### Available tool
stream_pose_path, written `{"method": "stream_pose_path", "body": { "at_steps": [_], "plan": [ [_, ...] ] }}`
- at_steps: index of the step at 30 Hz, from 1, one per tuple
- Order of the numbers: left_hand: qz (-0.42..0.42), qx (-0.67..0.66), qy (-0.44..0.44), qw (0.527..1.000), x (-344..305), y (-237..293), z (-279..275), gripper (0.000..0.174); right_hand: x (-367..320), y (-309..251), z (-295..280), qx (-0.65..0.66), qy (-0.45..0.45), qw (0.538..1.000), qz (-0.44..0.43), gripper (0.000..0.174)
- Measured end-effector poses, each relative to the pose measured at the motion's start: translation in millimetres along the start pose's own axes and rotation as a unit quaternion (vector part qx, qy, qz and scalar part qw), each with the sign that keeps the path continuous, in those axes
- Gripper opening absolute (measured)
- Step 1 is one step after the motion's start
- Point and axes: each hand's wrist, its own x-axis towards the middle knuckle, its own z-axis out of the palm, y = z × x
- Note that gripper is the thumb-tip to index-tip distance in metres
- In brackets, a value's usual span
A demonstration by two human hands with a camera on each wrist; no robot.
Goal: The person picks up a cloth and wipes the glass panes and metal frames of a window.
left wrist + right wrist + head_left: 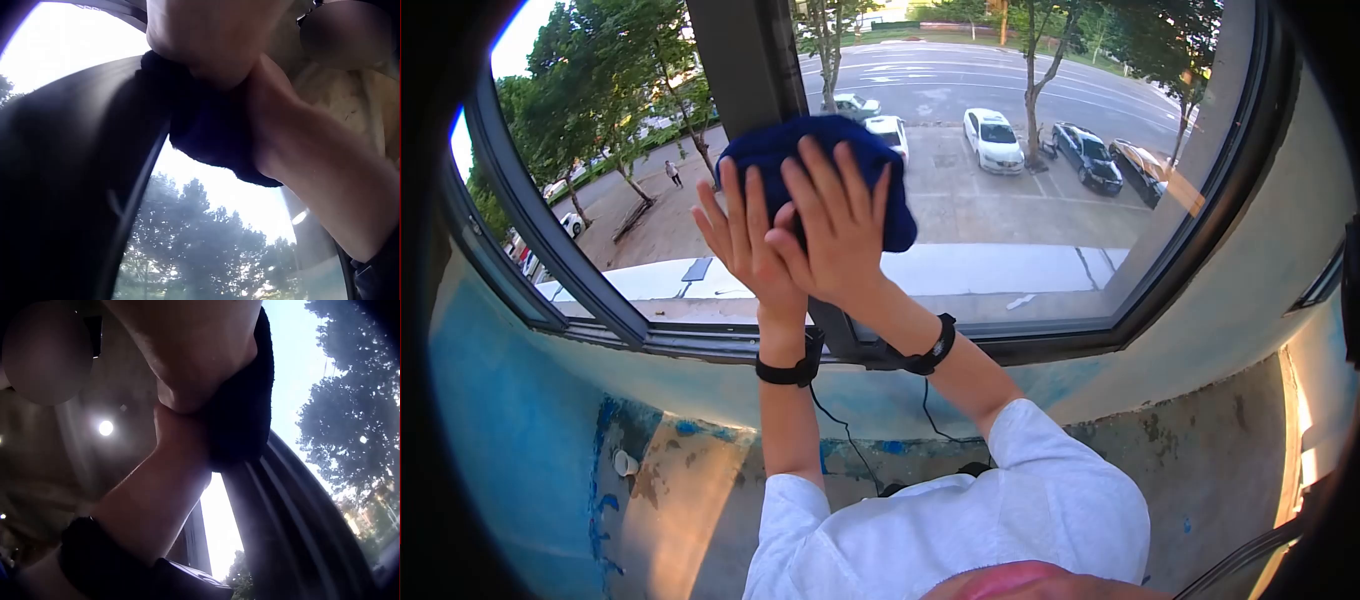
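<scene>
"The person's white shirt (980, 515) looms close to my head camera around six o'clock. Where's the dark blue cloth (772, 150)?"

"I have it at eleven o'clock, against the window post (745, 60)."

"Hands?"

"Left hand (750, 235) and right hand (840, 240) rest on it, fingers straight, slightly spread, right thumb overlapping the left. Black straps (785, 373) circle both wrists; outside, I see a white car (995, 145) at one o'clock."

Our right hand (836, 235) overlaps our left hand (754, 248), fingers (824, 185) straight on both; below them, our forearms (788, 430) spread apart.
</scene>
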Motion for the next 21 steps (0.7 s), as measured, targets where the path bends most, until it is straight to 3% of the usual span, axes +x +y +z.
{"method": "stream_pose_path", "body": {
  "at_steps": [1, 5, 9, 13, 15, 21],
  "plan": [
    [-0.023, -0.025, 0.014, 0.999, -8, -2, 1, 0.043, -7, 1, 2, 0.011, -0.037, 0.999, -0.011, 0.055],
    [-0.056, -0.001, 0.001, 0.998, -14, 33, 4, 0.047, -3, 22, -25, 0.048, -0.034, 0.997, -0.045, 0.049],
    [-0.035, -0.012, -0.029, 0.999, -5, 83, 33, 0.053, 8, 64, -75, 0.013, -0.016, 0.999, -0.046, 0.046],
    [-0.024, -0.075, 0.026, 0.997, 1, 180, 82, 0.051, 13, 130, -148, -0.075, 0.034, 0.996, -0.031, 0.051],
    [-0.013, -0.087, 0.012, 0.996, 1, 240, 104, 0.063, 18, 171, -199, -0.119, 0.062, 0.99, -0.038, 0.055],
    [0.052, -0.221, -0.054, 0.972, -18, 413, 141, 0.054, -6, 270, -351, -0.258, 0.087, 0.962, 0.012, 0.05]
  ]
}}
